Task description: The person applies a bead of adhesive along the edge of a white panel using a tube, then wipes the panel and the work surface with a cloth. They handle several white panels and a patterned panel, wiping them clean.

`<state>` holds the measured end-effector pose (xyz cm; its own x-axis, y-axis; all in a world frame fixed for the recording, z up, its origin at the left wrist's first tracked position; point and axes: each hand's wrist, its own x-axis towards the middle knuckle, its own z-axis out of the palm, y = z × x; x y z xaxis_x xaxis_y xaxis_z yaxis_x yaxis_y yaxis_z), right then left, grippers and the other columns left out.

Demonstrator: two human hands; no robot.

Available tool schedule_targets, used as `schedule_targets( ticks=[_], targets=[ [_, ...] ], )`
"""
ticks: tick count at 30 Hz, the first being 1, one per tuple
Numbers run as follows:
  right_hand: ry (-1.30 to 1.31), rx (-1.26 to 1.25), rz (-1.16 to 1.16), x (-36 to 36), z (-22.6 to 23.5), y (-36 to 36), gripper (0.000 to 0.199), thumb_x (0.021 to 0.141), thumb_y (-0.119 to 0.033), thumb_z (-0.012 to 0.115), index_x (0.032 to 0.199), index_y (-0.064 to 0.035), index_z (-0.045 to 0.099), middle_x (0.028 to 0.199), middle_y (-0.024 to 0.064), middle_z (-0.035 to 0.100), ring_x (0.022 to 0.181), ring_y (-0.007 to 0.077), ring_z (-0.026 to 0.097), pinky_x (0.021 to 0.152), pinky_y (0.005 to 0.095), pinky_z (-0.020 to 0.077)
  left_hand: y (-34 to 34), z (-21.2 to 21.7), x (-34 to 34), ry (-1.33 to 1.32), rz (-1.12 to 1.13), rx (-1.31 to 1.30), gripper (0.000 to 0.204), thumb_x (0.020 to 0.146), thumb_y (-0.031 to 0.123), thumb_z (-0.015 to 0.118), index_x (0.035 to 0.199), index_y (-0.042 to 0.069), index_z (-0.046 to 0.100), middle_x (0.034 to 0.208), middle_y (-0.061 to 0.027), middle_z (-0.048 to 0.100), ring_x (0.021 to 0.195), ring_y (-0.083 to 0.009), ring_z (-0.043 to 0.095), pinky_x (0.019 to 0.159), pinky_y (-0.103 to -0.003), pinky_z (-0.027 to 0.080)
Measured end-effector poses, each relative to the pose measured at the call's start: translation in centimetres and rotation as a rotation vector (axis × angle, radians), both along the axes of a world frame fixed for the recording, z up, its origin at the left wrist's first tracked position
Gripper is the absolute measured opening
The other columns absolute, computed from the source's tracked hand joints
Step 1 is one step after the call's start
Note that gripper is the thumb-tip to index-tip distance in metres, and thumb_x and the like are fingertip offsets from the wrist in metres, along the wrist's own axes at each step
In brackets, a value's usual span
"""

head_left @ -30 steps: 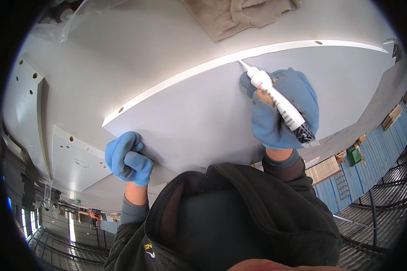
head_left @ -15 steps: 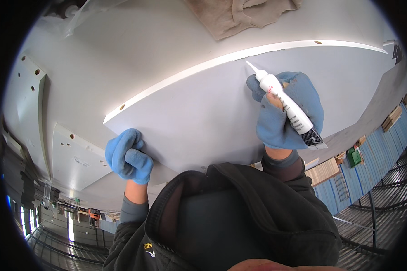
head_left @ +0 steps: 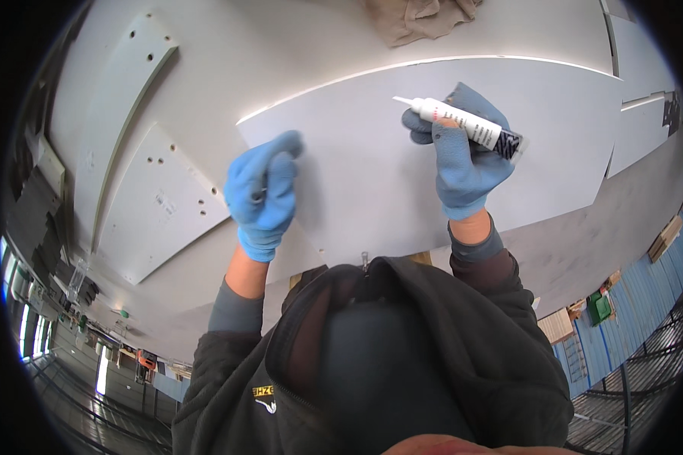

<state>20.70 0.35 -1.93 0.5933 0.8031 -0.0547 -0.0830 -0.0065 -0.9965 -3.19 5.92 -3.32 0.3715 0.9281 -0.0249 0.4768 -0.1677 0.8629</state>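
Observation:
A large white panel [head_left: 372,152] lies in front of me on a pale work surface. My right hand [head_left: 463,163], in a blue glove, grips a white tube with a thin nozzle [head_left: 463,121]; the nozzle points left and is lifted off the panel's far edge. My left hand [head_left: 264,193], also in a blue glove, rests on the panel's left part with the fingers loosely curled; a small dark item may sit between them, but I cannot tell what.
Two white boards with drilled holes [head_left: 155,205] lie to the left. A beige cloth [head_left: 421,19] lies at the far edge. More white panels [head_left: 637,83] sit at the right. A workshop floor with blue fencing [head_left: 645,296] shows beyond the surface.
The right hand has pulled the tube back from the panel's far edge and turned its nozzle left. The left hand has moved from the panel's near left corner further onto the panel.

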Motion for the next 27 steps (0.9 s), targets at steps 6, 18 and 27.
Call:
schedule_targets(
  ticks=[6, 18, 27],
  targets=[
    [0.515, 0.098, 0.065, -2.3, 7.5, -1.7, 0.014, 0.095, 0.002, 0.066, 0.105, 0.0104, 0.069, 0.087, 0.0186, 0.075, 0.074, 0.0223, 0.075, 0.059, 0.0309, 0.0600, 0.1, 7.1, 2.7, -0.248, -0.146, -0.162, 0.017, 0.099, 0.012, 0.070, 0.109, 0.000, 0.078, 0.092, -0.0105, 0.079, 0.078, -0.0221, 0.073, 0.071, -0.032, 0.058],
    [0.274, 0.014, 0.180, -2.6, 11.0, -4.4, 0.024, 0.096, -0.006, 0.065, 0.115, 0.0077, 0.062, 0.093, 0.0206, 0.071, 0.072, 0.0194, 0.070, 0.054, 0.0310, 0.0580, 0.2, 10.6, 4.3, -0.190, -0.440, 0.154, 0.019, 0.092, 0.016, 0.077, 0.107, 0.004, 0.080, 0.093, -0.0107, 0.079, 0.071, -0.0261, 0.073, 0.065, -0.033, 0.056],
    [0.317, 0.023, 0.230, -2.2, 10.9, -5.2, 0.024, 0.098, -0.003, 0.062, 0.118, 0.0094, 0.060, 0.090, 0.0214, 0.071, 0.069, 0.0207, 0.070, 0.052, 0.0317, 0.0565, 0.0, 11.0, 4.6, -0.185, -0.517, 0.184, 0.024, 0.087, 0.010, 0.080, 0.111, 0.005, 0.079, 0.092, -0.0117, 0.079, 0.069, -0.0259, 0.072, 0.061, -0.033, 0.055]
  ],
)
